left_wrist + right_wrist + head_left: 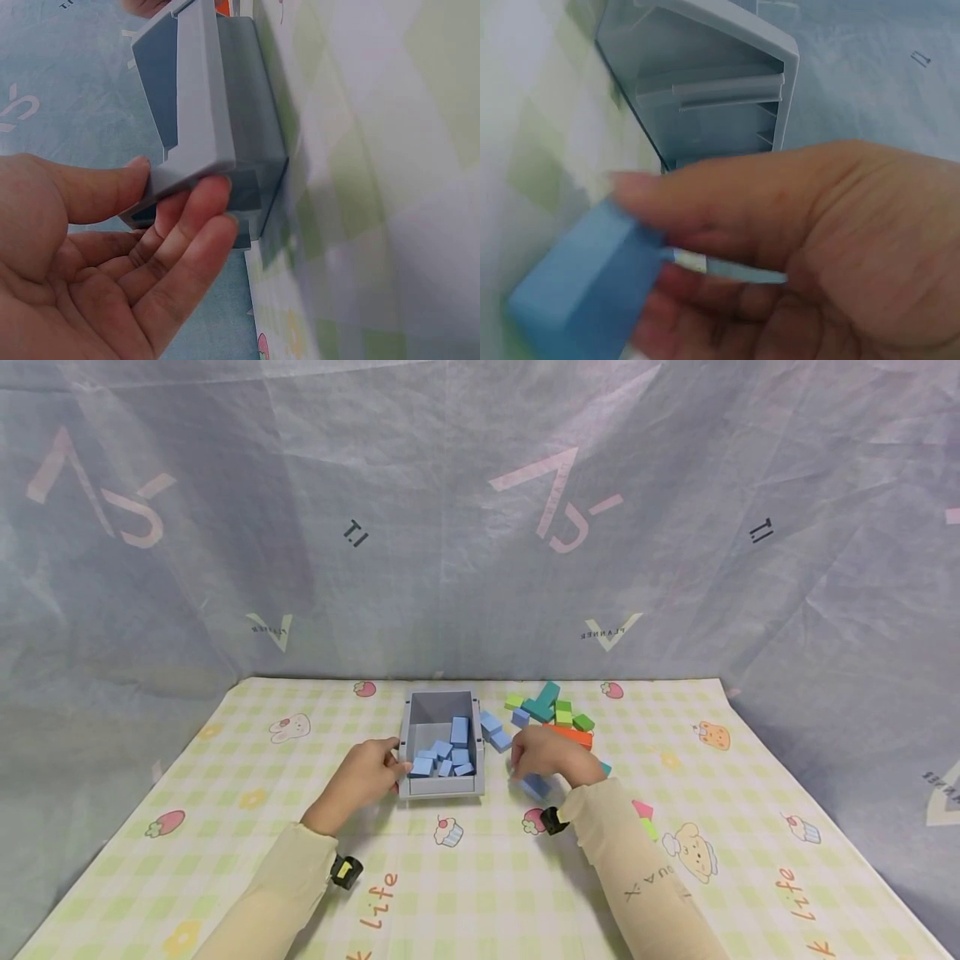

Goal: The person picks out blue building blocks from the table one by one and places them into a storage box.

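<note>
A grey plastic bin [441, 787] holds several blue blocks [460, 732]. At its left side my left hand [366, 773] grips the rim, the thumb on top and the fingers curled under the edge [199, 161]. To the right of the bin, my right hand [546, 752] pinches a blue block [581, 281] between thumb and fingers, low over the cloth. From the head, that blue block [535, 787] shows just below the hand. Two more blue blocks [491, 724] lie between the bin and my right hand.
Beyond my right hand lie teal blocks [542, 703], green blocks [582, 722] and an orange block [573, 735]. A pink block [642, 809] lies beside my right sleeve [630, 852]. A checked cloth [247, 760] covers the table; a grey curtain [420, 568] hangs behind.
</note>
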### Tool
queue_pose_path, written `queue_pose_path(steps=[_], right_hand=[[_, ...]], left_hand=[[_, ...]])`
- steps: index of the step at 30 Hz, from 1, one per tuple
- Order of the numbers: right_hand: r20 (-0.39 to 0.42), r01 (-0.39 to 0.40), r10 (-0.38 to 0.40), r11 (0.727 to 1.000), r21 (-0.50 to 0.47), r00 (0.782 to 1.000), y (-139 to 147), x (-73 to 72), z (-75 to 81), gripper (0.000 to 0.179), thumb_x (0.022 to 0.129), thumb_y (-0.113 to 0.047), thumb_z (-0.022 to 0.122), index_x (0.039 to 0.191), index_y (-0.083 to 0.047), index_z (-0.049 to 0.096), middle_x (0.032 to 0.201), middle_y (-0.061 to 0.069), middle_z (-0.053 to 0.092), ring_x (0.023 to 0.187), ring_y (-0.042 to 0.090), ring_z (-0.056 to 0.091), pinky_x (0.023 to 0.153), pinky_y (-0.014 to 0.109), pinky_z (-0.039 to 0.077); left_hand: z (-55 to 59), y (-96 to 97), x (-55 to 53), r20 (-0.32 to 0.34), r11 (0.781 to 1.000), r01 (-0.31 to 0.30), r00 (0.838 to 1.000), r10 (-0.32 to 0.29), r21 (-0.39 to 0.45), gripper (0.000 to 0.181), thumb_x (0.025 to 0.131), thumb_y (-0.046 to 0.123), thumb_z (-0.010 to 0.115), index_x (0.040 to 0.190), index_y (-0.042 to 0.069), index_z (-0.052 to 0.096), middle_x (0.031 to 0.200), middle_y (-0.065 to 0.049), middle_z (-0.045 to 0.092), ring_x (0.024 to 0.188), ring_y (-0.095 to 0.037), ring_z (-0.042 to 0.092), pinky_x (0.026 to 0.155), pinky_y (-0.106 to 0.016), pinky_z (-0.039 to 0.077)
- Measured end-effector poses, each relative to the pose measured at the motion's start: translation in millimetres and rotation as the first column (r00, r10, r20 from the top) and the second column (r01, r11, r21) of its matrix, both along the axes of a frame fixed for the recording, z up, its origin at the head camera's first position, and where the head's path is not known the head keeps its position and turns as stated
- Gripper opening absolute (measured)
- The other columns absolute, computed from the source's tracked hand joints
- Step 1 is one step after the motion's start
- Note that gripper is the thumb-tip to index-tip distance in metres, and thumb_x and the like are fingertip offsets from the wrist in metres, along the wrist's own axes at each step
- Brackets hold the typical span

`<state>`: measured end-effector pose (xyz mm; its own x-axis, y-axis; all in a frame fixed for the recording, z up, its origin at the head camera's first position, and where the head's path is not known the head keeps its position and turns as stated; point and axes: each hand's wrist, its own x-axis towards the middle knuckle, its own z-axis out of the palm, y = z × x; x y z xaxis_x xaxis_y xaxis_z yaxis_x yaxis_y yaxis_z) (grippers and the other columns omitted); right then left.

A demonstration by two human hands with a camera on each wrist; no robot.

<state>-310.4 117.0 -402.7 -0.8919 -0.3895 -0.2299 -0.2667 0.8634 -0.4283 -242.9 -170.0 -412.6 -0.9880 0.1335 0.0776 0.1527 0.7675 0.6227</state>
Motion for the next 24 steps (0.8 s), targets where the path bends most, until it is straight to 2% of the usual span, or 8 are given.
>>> queue_pose_path(steps=[5,15,19,24], right_hand=[[-0.040,0.012,-0.017,0.992,-0.123,0.999,-1,-4.3,-1.5,0.014,0.083,-0.015,0.081,0.080,-0.013,0.067,0.078,0.001,0.061,0.069,0.018,0.055,0.062,0.030,0.045],[-0.124,0.082,-0.112,0.972,-0.222,0.986,1,-9.0,-0.2,0.014,0.083,-0.015,0.080,0.088,-0.009,0.069,0.083,0.002,0.064,0.074,0.019,0.057,0.065,0.031,0.047],[-0.189,0.126,-0.186,0.949,-0.289,0.964,3,-11.8,-0.9,0.014,0.085,-0.015,0.078,0.093,-0.006,0.070,0.087,0.004,0.066,0.076,0.019,0.058,0.068,0.032,0.049],[-0.267,0.164,-0.283,0.905,-0.394,0.921,5,-14.9,-2.8,0.015,0.087,-0.016,0.077,0.096,-0.005,0.071,0.087,0.005,0.068,0.075,0.019,0.059,0.067,0.034,0.049]], left_hand=[[-0.1,0.0,-0.1,0.002,1.000,0.001,1.000,-0.001,0.001,0.059,0.095,0.015,0.067,0.142,-0.013,0.044,0.071,0.000,0.062,0.060,-0.020,0.064,0.064,-0.032,0.044],[-0.3,0.5,0.2,0.007,1.000,-0.005,1.000,0.005,-0.003,0.059,0.095,0.015,0.068,0.142,-0.012,0.044,0.072,-0.001,0.062,0.059,-0.017,0.063,0.064,-0.032,0.044],[-0.6,0.3,0.0,0.010,1.000,-0.012,1.000,0.012,-0.005,0.060,0.095,0.015,0.068,0.143,-0.012,0.044,0.073,-0.001,0.062,0.060,-0.017,0.063,0.064,-0.032,0.044],[-0.9,-0.5,-0.5,0.003,1.000,-0.003,1.000,0.002,0.013,0.060,0.095,0.014,0.068,0.143,-0.013,0.043,0.071,-0.001,0.062,0.060,-0.020,0.065,0.060,-0.031,0.044]])
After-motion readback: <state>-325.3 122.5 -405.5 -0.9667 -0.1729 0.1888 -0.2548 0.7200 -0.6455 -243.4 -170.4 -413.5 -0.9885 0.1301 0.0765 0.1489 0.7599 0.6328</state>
